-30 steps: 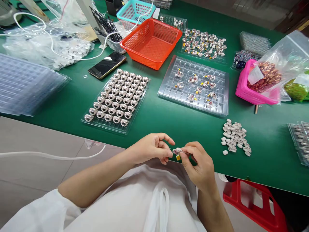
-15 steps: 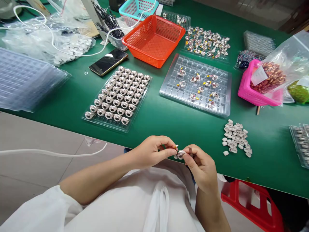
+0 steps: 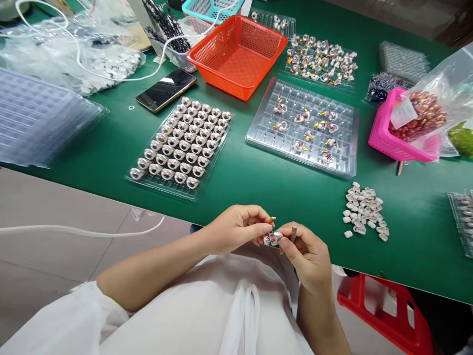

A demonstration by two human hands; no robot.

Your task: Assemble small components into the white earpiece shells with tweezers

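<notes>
Remotely, I record a silvery-white rounded piece [image 3: 275, 238] at the fingers [image 3: 260, 230]; beyond them, a red-orange, grid-perforated plastic basket [image 3: 218, 83].

Left hand [image 3: 238, 230]: thumb and index finger in a pinch. Right hand [image 3: 309, 251]: likewise pinched, fingertips just beside the left's. Left forearm [image 3: 158, 268] and right forearm [image 3: 320, 315] slope back from the fingers.

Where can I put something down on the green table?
Bare tabletop lies between the packed tray and the sparsely filled tray, and right of the loose white pieces. The back left is crowded with plastic bags, a smartphone and orange-red basket.
</notes>
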